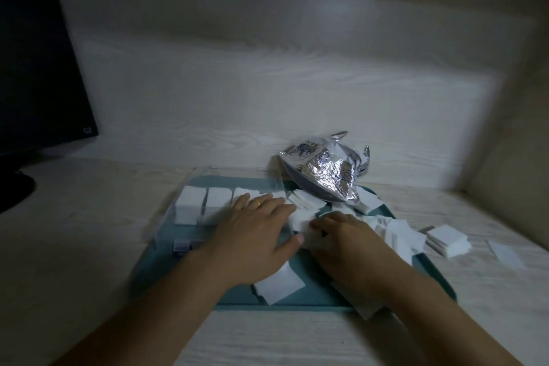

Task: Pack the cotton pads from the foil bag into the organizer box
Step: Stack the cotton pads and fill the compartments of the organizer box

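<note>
- Landmark: teal tray (pixel 297 300) at the near middle of the tabletop (pixel 89 246). All places are given from it.
- Far left of the tray: dark monitor (pixel 38 62), standing on the tabletop and well apart.
- On the tray's left half: clear organizer box (pixel 190 235). Its back compartments hold white stacks of cotton pads (pixel 190 205). A small latch shows at the near edge.
- Left hand (pixel 252 235): flat over the right end of the box, fingers spread and straight, ring on one finger. It presses down and holds nothing.
- Tray middle: a loose heap of pads (pixel 306 208) between the hands, and one flat pad (pixel 279 285) at the near edge.
- Right hand (pixel 347 244): fingers curled over the heap. The grip looks pinched on a few pads, though blur hides the fingertips.
- Behind the tray's back edge, leaning onto it: crumpled foil bag (pixel 323 169), with a few pads poking out beneath.
- Right of the tray: more pads (pixel 445 239) spilled onto the tabletop.
- Risks, as I judge them: a thin pinch could fan the stack and shed pads. A sweeping forearm could push the loose ones further off the tray. A stack pushed in crooked might catch on a divider.
- Surface: pale wood-grain tabletop with a matching back panel. The room is dim, the picture blurred.
</note>
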